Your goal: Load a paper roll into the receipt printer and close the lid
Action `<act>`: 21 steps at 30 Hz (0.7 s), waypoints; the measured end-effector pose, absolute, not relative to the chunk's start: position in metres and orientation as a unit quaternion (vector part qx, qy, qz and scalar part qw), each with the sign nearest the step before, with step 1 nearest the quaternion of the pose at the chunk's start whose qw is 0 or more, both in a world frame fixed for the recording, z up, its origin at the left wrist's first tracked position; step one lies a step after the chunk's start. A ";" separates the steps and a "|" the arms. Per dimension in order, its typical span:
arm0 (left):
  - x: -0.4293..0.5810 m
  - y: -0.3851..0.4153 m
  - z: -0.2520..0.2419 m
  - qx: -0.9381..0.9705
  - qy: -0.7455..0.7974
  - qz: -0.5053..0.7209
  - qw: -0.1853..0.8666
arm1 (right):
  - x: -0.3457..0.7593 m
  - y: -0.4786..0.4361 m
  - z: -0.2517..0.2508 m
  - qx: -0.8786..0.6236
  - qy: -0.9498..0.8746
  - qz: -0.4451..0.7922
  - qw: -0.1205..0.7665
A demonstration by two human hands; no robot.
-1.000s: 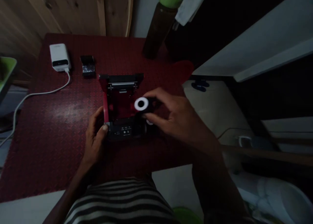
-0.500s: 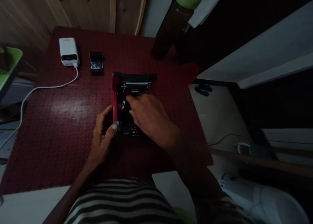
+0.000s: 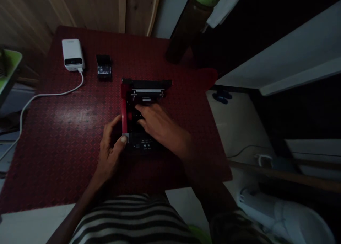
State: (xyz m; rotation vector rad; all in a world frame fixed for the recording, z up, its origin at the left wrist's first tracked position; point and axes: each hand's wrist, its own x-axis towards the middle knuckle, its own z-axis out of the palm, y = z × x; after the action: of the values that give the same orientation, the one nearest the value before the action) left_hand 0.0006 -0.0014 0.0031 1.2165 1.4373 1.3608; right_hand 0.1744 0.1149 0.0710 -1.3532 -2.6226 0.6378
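A small black and red printer (image 3: 144, 89) with its lid open stands in the middle of a red patterned table (image 3: 66, 130). My left hand (image 3: 112, 148) grips its left front corner, thumb on the red edge. My right hand (image 3: 160, 126) reaches into the open bay with its fingers curled down inside. The roll it carried is hidden under those fingers, so I cannot see whether it still holds it.
A white power bank (image 3: 72, 54) with a white cable (image 3: 48, 94) lies at the table's far left. A small black box (image 3: 103, 66) sits beside it. A dark bottle with a green cap (image 3: 190, 23) stands at the back. A pale surface (image 3: 234, 123) adjoins the right.
My right hand carried the white-ended roll from the printer's right side into the open bay, and the roll went out of sight. My left hand stayed on the corner.
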 end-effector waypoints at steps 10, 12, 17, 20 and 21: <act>0.000 -0.001 0.000 0.490 0.571 0.538 0.380 | 0.223 0.099 0.093 -0.311 -0.886 0.301 0.167; -0.001 0.000 -0.001 0.493 0.571 0.538 0.376 | 0.223 0.102 0.089 -0.316 -0.886 0.294 0.171; -0.002 0.001 -0.003 0.486 0.577 0.538 0.376 | 0.215 0.111 0.083 -0.305 -0.901 0.270 0.151; -0.002 -0.001 0.002 0.477 0.578 0.534 0.392 | 0.216 0.108 0.082 -0.309 -0.899 0.246 0.190; -0.001 -0.002 0.005 0.471 0.576 0.532 0.405 | 0.217 0.105 0.082 -0.311 -0.894 0.233 0.221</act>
State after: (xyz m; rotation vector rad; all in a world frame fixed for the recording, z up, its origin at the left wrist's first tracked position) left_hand -0.0011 -0.0024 0.0054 1.1896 1.4540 1.3420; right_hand 0.2169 0.1047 0.0822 -0.8603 -2.4726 0.6435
